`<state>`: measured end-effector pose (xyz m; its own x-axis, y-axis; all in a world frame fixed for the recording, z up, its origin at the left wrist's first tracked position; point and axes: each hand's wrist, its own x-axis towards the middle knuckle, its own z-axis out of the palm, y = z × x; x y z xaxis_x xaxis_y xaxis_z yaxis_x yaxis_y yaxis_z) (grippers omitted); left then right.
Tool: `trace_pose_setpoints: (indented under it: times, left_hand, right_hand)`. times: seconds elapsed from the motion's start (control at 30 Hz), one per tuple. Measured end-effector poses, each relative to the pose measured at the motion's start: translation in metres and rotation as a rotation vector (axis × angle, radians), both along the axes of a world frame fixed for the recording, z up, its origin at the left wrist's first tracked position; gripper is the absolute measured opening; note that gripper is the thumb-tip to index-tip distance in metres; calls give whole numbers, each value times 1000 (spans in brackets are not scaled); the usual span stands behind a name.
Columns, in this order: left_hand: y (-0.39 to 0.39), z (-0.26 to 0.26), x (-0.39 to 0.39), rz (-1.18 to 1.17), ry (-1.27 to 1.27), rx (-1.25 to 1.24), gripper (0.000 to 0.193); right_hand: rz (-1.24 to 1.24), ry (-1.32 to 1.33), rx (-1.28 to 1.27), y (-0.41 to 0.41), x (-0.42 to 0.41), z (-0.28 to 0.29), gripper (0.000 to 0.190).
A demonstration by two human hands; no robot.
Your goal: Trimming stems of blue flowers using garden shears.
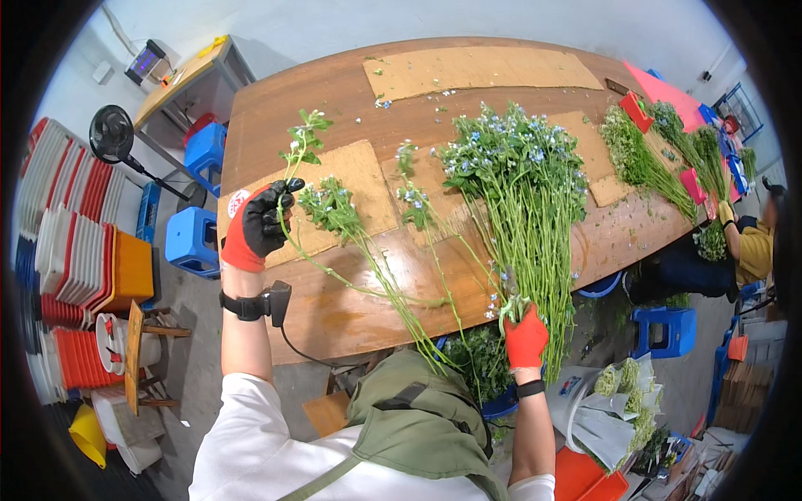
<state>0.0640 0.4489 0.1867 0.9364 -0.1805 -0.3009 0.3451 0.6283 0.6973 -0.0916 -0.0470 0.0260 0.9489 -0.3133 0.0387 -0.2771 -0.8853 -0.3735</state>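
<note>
My left hand [266,216], in a red and black glove, is raised over the near left of the table. It grips one flower stem [307,141] with small pale blooms; the stem's lower part curves right over the wood. My right hand [525,338], in a red glove, is at the table's front edge, against the lower stems of a large pile of blue-flowered stems [517,169]. Pale greenery covers its fingers, so its grip is unclear. Between my hands lie a small group of blue-flowered stems [335,210] and a thinner flowering stem [415,199].
Cardboard sheets [482,69] lie on the wooden table [301,87]. Further bunches [633,144] rest at the right, near a co-worker [752,244]. Blue stools [191,241] and a fan [113,134] stand left. A bucket [573,391] with wrapped flowers stands right of me.
</note>
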Motion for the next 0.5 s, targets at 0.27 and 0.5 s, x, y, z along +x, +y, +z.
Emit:
trace_pose_setpoints:
  times: [0.27, 0.5]
  left_hand:
    - [40, -177, 57, 123, 51, 1404, 38]
    - [-104, -148, 23, 208, -235, 1583, 45]
  right_hand:
    - [55, 0, 70, 18, -22, 20, 57]
    - [-29, -81, 129, 8, -88, 16, 57]
